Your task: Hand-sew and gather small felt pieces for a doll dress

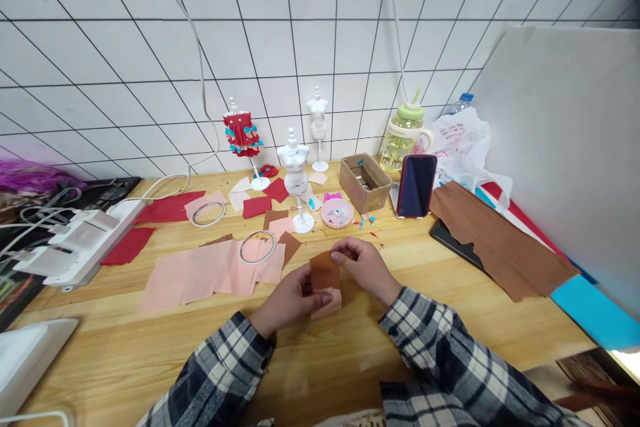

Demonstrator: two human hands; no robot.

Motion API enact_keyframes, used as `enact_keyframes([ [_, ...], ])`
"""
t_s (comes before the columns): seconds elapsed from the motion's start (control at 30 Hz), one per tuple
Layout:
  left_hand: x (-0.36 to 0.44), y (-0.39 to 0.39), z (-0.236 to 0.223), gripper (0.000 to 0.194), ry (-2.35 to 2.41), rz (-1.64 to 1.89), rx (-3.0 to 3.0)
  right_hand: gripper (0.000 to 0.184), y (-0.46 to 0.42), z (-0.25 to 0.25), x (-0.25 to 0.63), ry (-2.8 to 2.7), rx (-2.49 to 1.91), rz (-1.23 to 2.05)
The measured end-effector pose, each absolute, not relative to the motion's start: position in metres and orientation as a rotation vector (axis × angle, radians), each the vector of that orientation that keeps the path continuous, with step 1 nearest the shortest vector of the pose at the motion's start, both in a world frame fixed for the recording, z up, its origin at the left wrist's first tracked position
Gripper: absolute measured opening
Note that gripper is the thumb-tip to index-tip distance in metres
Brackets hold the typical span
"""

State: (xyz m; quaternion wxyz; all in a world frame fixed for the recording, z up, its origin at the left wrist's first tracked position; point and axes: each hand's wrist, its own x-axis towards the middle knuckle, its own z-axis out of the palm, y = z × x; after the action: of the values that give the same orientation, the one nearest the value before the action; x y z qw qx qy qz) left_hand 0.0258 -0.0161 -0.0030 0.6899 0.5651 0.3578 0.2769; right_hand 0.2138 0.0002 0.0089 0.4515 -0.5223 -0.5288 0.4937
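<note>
Between my two hands is a small brown piece of crepe paper (325, 271) with a pink piece of crepe paper (327, 305) along its lower edge. My left hand (295, 297) grips the lower left, its thumb lying over where brown and pink meet. At the upper right corner of the brown piece, my right hand (365, 265) pinches the edge between thumb and fingers. Just beyond the hands stands a white mini mannequin (295, 167), and beside it a pink dish (337, 213) holds small shiny bits.
Pink crepe strips (200, 275) and a metal ring (257, 247) lie to the left. A mannequin in a red ruffled dress (241, 137), a cardboard box (366, 183), a propped phone (417, 187) and a lidded bottle (403, 137) stand behind. Brown crepe paper (505, 240) lies right; a power strip (85, 243) left.
</note>
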Motion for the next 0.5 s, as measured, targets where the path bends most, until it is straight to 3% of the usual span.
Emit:
enact_keyframes([
  [0.13, 0.025, -0.014, -0.002, 0.029, 0.933, 0.665, 1.527, 0.02, 0.006, 0.029, 0.22, -1.175, -1.193, 1.068],
  [0.27, 0.006, -0.003, 0.005, 0.025, 1.409, 1.174, 1.97, 0.005, -0.013, 0.044, 0.228, -1.415, -0.932, 0.532],
  [0.37, -0.008, 0.002, 0.013, 0.018, 1.474, 1.387, 2.119, 0.012, -0.028, 0.023, 0.233, -1.837, -0.787, 0.414],
  [0.43, -0.009, 0.0, 0.016, 0.014, 1.264, 1.301, 2.295, 0.015, -0.032, 0.0, 0.237, -2.107, -0.726, 0.414],
  [0.5, -0.002, -0.004, 0.016, 0.016, 0.992, 0.99, 2.467, 0.015, -0.033, -0.019, 0.241, -2.287, -0.738, 0.487],
])
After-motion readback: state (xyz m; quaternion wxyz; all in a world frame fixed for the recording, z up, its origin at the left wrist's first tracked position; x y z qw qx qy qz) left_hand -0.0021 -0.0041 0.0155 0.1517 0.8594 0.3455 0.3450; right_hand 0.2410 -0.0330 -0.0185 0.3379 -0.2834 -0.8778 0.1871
